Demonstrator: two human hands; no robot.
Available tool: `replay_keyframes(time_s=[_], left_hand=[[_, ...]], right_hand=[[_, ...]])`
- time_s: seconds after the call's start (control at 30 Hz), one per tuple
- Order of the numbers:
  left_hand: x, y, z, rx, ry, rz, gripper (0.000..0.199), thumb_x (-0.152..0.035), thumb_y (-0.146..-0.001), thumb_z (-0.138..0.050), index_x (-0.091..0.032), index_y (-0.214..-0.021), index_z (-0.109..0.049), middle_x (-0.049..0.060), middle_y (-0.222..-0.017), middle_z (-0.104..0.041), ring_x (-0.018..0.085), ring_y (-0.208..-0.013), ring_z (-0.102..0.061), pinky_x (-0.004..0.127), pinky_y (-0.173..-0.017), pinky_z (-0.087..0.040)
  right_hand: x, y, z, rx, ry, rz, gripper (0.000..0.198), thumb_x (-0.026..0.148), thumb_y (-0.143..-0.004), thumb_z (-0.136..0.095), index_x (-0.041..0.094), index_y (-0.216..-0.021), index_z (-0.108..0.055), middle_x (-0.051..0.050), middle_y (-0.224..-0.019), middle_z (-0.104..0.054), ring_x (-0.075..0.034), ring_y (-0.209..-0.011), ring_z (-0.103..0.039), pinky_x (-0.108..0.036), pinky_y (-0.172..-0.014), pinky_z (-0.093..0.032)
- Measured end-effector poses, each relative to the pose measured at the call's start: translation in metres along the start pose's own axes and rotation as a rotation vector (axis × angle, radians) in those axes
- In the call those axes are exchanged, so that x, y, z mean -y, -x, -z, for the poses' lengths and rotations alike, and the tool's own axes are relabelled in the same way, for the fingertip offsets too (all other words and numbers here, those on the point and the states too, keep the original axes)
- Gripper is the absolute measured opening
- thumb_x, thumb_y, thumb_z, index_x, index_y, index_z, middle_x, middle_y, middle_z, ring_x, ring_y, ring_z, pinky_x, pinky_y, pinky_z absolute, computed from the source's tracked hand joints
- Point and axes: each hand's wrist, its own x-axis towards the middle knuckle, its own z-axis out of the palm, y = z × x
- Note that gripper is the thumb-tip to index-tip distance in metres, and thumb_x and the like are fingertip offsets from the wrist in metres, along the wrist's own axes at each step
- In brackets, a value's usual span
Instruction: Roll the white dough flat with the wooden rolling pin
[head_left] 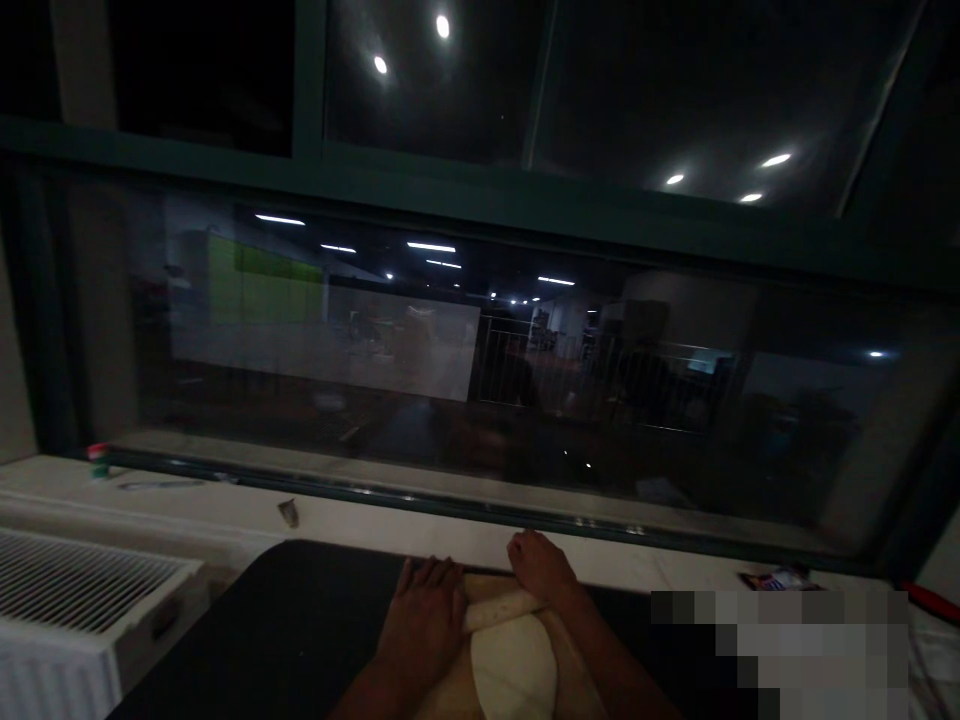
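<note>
A pale rolling pin lies across the far part of a sheet of flattened dough. The dough rests on a light brown board, which stands on a dark table. My left hand is over the pin's left end, knuckles up, with the fingers bent forward. At the right end of the pin my right hand is closed, fingers curled. Both palms and the pin's ends beneath them are hidden. The dough's near edge runs out of the bottom of the view.
The black table meets a white windowsill under a wide dark window. On the sill are a small crumpled piece, a red-and-green item and a dark wrapper. A white radiator stands at left. The lower right is pixelated.
</note>
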Motion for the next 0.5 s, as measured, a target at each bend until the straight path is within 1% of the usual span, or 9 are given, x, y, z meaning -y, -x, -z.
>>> replay_keyframes(time_s=[0.07, 0.17, 0.27, 0.37, 0.43, 0.5], left_hand=[[-0.009, 0.01, 0.001, -0.025, -0.012, -0.022, 0.046, -0.031, -0.099, -0.027, -0.022, -0.134, -0.055, 0.008, -0.14, -0.054, 0.028, -0.133, -0.043, 0.056, -0.114, -0.022], [-0.017, 0.023, 0.002, -0.038, -0.008, -0.076, 0.047, -0.034, -0.1, -0.024, -0.023, -0.137, -0.051, 0.008, -0.142, -0.052, 0.027, -0.134, -0.043, 0.054, -0.113, -0.026], [-0.018, 0.038, 0.0, -0.079, -0.011, -0.145, 0.046, -0.037, -0.101, -0.025, -0.026, -0.138, -0.049, 0.004, -0.143, -0.051, 0.024, -0.133, -0.044, 0.048, -0.112, -0.031], [-0.013, 0.054, -0.009, -0.169, -0.065, -0.254, 0.045, -0.038, -0.101, -0.031, -0.03, -0.143, -0.043, 0.0, -0.145, -0.049, 0.022, -0.132, -0.046, 0.04, -0.112, -0.032], [-0.008, 0.064, -0.018, -0.253, -0.121, -0.346, 0.047, -0.039, -0.1, -0.036, -0.031, -0.145, -0.039, -0.002, -0.146, -0.047, 0.021, -0.131, -0.047, 0.035, -0.112, -0.032], [-0.003, 0.072, -0.027, -0.324, -0.175, -0.403, 0.052, -0.039, -0.098, -0.039, -0.03, -0.149, -0.032, -0.002, -0.147, -0.046, 0.019, -0.13, -0.049, 0.031, -0.109, -0.035]], right_hand=[[-0.003, 0.017, 0.0, -0.014, 0.015, -0.004, 0.035, 0.028, -0.096, -0.035, 0.021, -0.101, -0.069, -0.009, -0.107, -0.07, -0.021, -0.103, -0.063, -0.03, -0.084, -0.045], [-0.004, 0.045, 0.003, -0.037, 0.028, 0.001, 0.039, 0.024, -0.096, -0.032, 0.022, -0.114, -0.067, -0.009, -0.122, -0.066, -0.022, -0.114, -0.058, -0.034, -0.097, -0.042], [-0.004, 0.073, 0.005, -0.074, 0.045, -0.004, 0.045, 0.023, -0.097, -0.027, 0.021, -0.122, -0.064, -0.008, -0.132, -0.06, -0.022, -0.126, -0.051, -0.038, -0.108, -0.034], [-0.005, 0.102, 0.002, -0.141, 0.074, 0.013, 0.048, 0.022, -0.097, -0.025, 0.018, -0.125, -0.063, -0.007, -0.135, -0.057, -0.023, -0.131, -0.047, -0.042, -0.114, -0.029], [-0.007, 0.122, -0.001, -0.178, 0.073, 0.012, 0.048, 0.028, -0.098, -0.025, 0.019, -0.13, -0.059, -0.006, -0.14, -0.052, -0.024, -0.134, -0.043, -0.044, -0.113, -0.031], [-0.009, 0.139, -0.004, -0.206, 0.048, 0.001, 0.05, 0.038, -0.099, -0.025, 0.02, -0.136, -0.053, -0.005, -0.147, -0.042, -0.024, -0.138, -0.036, -0.044, -0.113, -0.033]])
